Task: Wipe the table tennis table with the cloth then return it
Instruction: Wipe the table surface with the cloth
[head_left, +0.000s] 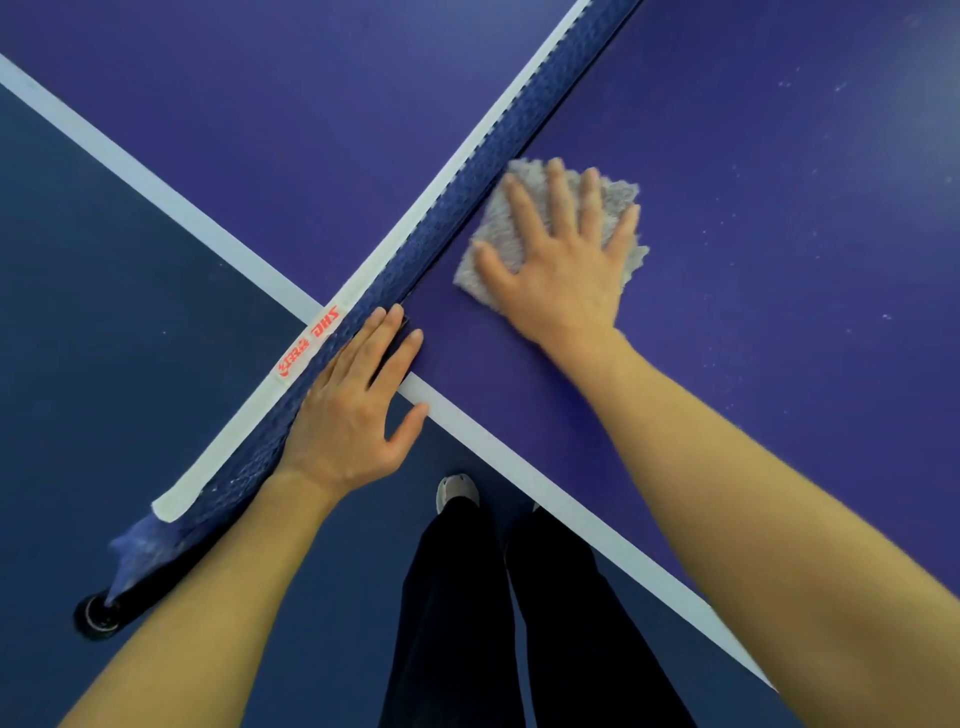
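A grey fuzzy cloth (621, 205) lies flat on the purple table tennis table (779, 218), just right of the net. My right hand (563, 260) presses on the cloth with its fingers spread and straight. My left hand (353, 400) rests against the blue net (498, 135) at the table's white side line, its fingers straight, its fingertips at the net's base. Most of the cloth's middle is hidden under my right hand.
The net, with its white top band, runs diagonally from the upper right to a black post clamp (98, 616) at the lower left. The table's white edge line (571, 509) crosses the view. My legs and a shoe (457, 491) stand on the dark blue floor (104, 312).
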